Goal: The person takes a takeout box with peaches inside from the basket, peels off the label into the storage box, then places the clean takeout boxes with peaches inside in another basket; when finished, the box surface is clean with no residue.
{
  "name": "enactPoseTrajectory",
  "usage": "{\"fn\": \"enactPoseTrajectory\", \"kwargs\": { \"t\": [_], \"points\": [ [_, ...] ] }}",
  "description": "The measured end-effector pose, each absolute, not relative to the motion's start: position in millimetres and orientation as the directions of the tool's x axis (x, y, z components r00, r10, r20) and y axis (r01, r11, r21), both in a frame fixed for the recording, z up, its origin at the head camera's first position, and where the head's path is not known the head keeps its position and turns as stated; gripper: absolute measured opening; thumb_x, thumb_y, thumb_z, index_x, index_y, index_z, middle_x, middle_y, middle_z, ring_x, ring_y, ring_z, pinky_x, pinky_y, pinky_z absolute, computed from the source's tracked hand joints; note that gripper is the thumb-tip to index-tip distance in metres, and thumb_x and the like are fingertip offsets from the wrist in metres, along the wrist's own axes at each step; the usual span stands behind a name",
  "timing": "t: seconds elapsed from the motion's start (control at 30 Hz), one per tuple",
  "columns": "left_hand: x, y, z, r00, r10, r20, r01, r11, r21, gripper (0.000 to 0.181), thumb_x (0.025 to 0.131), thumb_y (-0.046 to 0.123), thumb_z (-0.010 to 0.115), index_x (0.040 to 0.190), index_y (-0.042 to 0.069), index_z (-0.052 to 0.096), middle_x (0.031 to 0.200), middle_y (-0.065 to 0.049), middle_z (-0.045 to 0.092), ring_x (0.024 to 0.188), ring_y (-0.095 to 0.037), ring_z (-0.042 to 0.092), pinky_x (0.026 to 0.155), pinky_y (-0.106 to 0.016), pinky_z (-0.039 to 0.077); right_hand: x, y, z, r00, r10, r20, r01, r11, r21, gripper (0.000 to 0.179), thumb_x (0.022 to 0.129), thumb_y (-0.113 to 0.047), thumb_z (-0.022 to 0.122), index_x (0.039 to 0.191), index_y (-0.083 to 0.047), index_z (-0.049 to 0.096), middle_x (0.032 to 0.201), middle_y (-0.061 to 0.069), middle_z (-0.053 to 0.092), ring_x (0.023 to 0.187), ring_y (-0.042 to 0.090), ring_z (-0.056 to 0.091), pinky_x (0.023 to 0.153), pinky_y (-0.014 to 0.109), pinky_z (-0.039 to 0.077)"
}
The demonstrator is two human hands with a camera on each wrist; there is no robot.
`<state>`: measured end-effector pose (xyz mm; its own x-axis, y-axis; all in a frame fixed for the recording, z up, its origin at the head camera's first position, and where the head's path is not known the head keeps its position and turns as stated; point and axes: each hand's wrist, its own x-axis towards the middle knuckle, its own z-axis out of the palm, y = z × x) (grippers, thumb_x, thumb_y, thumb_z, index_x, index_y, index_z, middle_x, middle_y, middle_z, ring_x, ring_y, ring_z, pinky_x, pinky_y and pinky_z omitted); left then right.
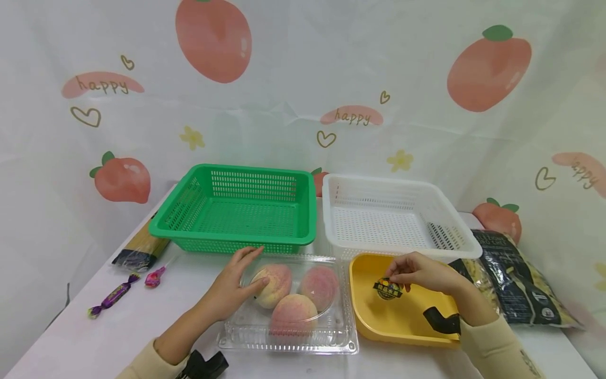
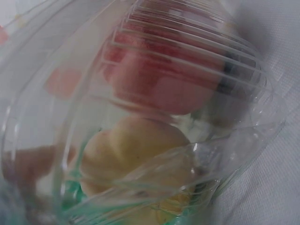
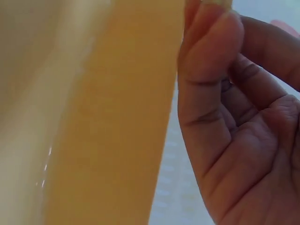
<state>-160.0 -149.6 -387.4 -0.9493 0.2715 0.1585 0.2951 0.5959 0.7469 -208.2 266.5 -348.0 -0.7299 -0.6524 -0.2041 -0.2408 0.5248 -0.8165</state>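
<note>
A clear plastic clamshell box stands closed on the table with three peaches inside. My left hand rests on the box's left side, thumb and fingers spread over the lid. In the left wrist view the peaches show through the ridged plastic. My right hand pinches a small dark fruit sticker with yellow lettering between thumb and fingertips. It is over the yellow tray; in the right wrist view the tray's wall lies beside the thumb, and the sticker is mostly out of frame.
Behind the box are a green basket and a white basket. Noodles in a pack, a purple wrapped candy and a pink lollipop lie at left. Dark food bags lie at right, beside the yellow tray.
</note>
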Motion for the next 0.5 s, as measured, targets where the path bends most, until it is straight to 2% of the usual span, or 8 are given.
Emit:
{"fn": "enactPoseTrajectory", "kwargs": {
  "t": [0.17,0.5],
  "points": [
    [-159.6,-149.5,-387.6,-0.951,0.269,0.155,0.292,0.605,0.741,0.069,0.088,0.037,0.063,0.145,0.012,0.033,0.145,-0.014,0.031,0.132,-0.042,0.034,0.097,-0.063,0.035,-209.2,269.8,-351.2,-0.741,-0.633,-0.225,-0.234,0.557,-0.797,0.022,0.093,-0.013,0.056,0.1,0.007,0.064,0.088,0.011,0.067,0.067,0.005,0.057,0.063,0.026,0.053],
    [-160.7,-150.3,-386.9,-0.949,0.277,0.148,0.293,0.608,0.738,0.068,0.089,0.041,0.061,0.145,0.013,0.033,0.144,-0.014,0.032,0.131,-0.043,0.035,0.096,-0.063,0.036,-213.0,272.1,-360.4,-0.743,-0.612,-0.271,-0.226,0.61,-0.759,0.023,0.091,-0.015,0.059,0.1,0.005,0.065,0.091,0.011,0.068,0.067,0.006,0.059,0.065,0.029,0.055]
  ]
}}
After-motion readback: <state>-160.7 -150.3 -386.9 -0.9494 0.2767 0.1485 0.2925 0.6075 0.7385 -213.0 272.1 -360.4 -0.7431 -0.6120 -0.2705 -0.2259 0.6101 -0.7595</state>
